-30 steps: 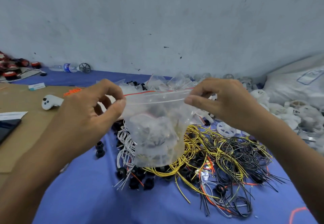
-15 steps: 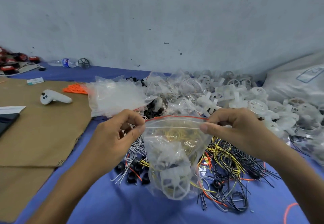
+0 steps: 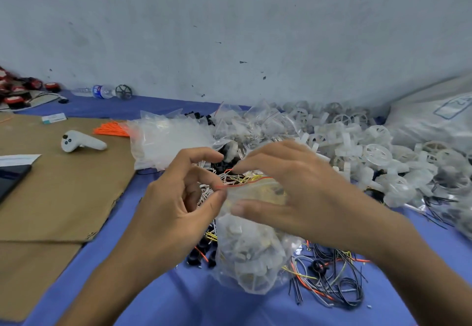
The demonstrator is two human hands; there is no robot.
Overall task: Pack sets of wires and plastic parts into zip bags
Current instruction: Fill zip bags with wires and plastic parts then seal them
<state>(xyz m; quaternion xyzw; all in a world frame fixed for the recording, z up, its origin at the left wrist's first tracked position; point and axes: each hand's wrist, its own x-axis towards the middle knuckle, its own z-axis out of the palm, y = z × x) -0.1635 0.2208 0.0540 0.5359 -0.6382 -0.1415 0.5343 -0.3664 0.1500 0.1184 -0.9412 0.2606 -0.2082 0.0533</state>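
Observation:
A clear zip bag point(image 3: 249, 254) with a red strip along its mouth holds white plastic parts and wires, and its bottom rests on the blue cloth point(image 3: 143, 295). My left hand point(image 3: 176, 208) pinches the left end of the bag's top between thumb and forefinger. My right hand point(image 3: 298, 193) grips the bag's top from the right, thumb in front and fingers behind. Loose yellow, black, white and orange wires point(image 3: 329, 282) and small black parts point(image 3: 201, 251) lie under and around the bag.
A heap of white plastic wheels point(image 3: 357, 144) and filled zip bags point(image 3: 255, 126) fills the back right. A pack of empty bags point(image 3: 168, 141) lies behind my hands. On the brown cardboard point(image 3: 63, 187) at left lie a white controller point(image 3: 79, 143) and orange ties point(image 3: 112, 129).
The bag came down from chest height onto the cloth. My hands moved closer together along its top, the right hand sliding left toward the left hand.

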